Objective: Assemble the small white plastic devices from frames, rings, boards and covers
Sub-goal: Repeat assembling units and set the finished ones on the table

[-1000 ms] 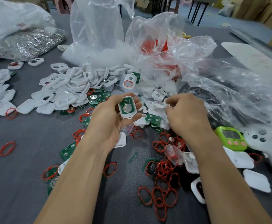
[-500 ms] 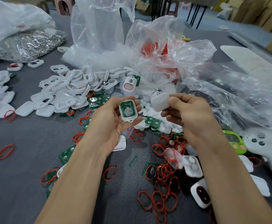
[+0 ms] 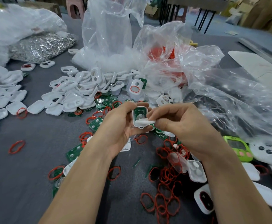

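Left hand (image 3: 122, 125) cradles the frame (image 3: 140, 116), green board seated inside, face up so it's open for capping. Right hand (image 3: 183, 125) pinches a white cover (image 3: 144, 122), tilted onto the frame's lower edge, likely to hinge it shut. Both above the table's ring pile (image 3: 166, 175).

Frame (image 3: 134, 118) in left fingers (image 3: 125, 109): white rim. Board (image 3: 140, 111) inside it: green with a silver round disc. Cover (image 3: 144, 122) at right fingers (image 3: 161, 112): white.

Beyond the fingers:
- frame pile (image 3: 77, 94), white
- device (image 3: 135, 88), white with a red ring outline
- bags (image 3: 229, 94), clear, one with red contents

Left of left fingers: loose boards (image 3: 96, 124), green with silver spots.

Below the fingers: rings (image 3: 166, 206), red, on the dark grey table (image 3: 19, 175).

Right of right fingers:
- timer (image 3: 238, 147), lime green with pink buttons
- controller (image 3: 269, 152), white with dark buttons

Far beyond left fingers: glitter bag (image 3: 41, 46), silver.
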